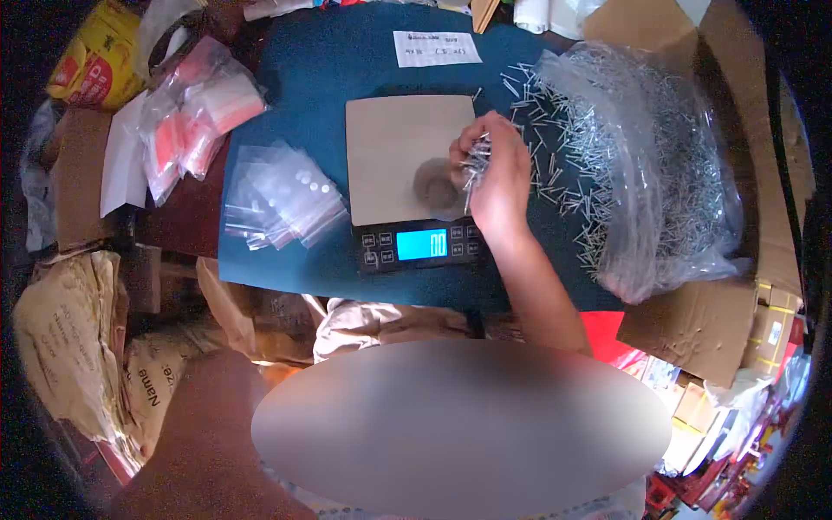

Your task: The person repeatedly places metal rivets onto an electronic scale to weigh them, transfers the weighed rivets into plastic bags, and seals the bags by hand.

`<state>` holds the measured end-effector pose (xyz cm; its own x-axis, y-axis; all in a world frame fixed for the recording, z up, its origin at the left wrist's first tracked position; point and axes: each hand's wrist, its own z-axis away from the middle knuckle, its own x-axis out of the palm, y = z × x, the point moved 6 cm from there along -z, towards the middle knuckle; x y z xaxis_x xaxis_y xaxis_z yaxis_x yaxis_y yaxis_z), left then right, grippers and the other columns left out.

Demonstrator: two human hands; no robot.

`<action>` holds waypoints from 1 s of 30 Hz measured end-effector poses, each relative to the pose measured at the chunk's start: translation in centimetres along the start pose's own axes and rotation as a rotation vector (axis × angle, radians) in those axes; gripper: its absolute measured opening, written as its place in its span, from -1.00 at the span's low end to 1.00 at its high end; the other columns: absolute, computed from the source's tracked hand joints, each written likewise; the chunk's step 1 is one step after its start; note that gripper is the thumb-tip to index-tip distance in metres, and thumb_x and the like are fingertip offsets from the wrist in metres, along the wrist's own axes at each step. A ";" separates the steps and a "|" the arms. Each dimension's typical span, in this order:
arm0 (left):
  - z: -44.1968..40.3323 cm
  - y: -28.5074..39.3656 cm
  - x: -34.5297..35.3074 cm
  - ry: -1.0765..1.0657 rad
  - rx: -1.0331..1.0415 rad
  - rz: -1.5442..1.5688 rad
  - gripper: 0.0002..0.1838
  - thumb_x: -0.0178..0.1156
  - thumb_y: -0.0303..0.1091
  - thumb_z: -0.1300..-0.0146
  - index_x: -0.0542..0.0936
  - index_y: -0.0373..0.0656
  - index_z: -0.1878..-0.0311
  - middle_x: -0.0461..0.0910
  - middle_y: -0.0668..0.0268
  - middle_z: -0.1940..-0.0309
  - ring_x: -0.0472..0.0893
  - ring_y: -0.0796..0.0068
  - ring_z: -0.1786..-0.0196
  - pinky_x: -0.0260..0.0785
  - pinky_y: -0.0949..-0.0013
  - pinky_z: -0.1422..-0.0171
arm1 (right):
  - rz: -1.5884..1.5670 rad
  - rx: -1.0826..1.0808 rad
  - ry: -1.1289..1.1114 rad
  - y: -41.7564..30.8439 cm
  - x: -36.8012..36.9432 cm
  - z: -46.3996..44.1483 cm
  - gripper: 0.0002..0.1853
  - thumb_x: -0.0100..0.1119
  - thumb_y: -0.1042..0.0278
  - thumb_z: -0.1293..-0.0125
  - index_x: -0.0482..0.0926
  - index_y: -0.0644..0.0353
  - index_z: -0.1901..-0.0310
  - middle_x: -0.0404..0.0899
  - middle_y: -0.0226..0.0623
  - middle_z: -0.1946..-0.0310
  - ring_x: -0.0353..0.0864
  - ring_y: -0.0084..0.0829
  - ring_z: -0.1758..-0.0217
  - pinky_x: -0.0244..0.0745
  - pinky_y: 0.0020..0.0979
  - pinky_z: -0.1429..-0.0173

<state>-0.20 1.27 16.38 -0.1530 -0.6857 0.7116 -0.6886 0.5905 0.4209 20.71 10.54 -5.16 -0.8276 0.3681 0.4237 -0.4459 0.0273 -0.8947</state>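
My right hand is curled around a handful of small silver screws or nails; which kind they are is too small to tell. It hovers over the right side of the scale's pale square platform, casting a shadow there. On the scale's front panel a lit blue display reads 0.0. Right of the hand, many more of the same metal pieces spill out of a large clear plastic bag. My left hand is out of view.
Small clear zip bags lie fanned on the dark blue mat, left of the scale. Beyond them are packs of red-edged bags. A paper label lies at the back. Cardboard borders the right side; brown paper sacks stand lower left.
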 end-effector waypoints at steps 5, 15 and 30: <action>0.2 0.1 -0.2 -0.001 0.013 0.001 -0.56 0.29 -0.41 -0.13 0.39 -0.03 -0.09 0.53 0.10 0.44 0.48 0.46 0.65 0.11 0.44 0.66 | 0.047 -0.269 -0.150 0.7 0.6 -1.0 -0.65 -0.19 0.26 -0.41 0.41 0.24 0.51 0.44 -0.30 0.58 0.53 -0.45 0.45 0.42 -0.42 0.30; 0.4 0.0 -0.2 0.001 0.033 0.011 -0.59 0.28 -0.43 -0.13 0.41 -0.02 -0.05 0.53 0.09 0.45 0.48 0.45 0.66 0.09 0.44 0.66 | 0.172 -0.489 -0.266 -0.5 1.8 0.1 -0.69 -0.19 0.38 -0.30 0.39 0.29 0.58 0.45 -0.25 0.54 0.48 -0.39 0.42 0.33 -0.39 0.24; 1.3 -0.1 0.2 0.042 0.132 -0.008 -0.66 0.29 -0.44 -0.11 0.47 -0.02 0.03 0.54 0.12 0.47 0.44 0.52 0.68 0.07 0.46 0.66 | 0.098 -0.411 -0.198 -2.9 -3.9 -2.4 -0.64 -0.21 0.30 -0.32 0.27 0.21 0.63 0.22 -0.42 0.69 0.15 -0.63 0.65 -0.03 -0.50 0.57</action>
<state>-1.05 0.54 15.72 -0.1194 -0.6699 0.7328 -0.7772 0.5224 0.3508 26.10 11.21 -4.54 -0.9259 0.2043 0.3178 -0.2235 0.3820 -0.8967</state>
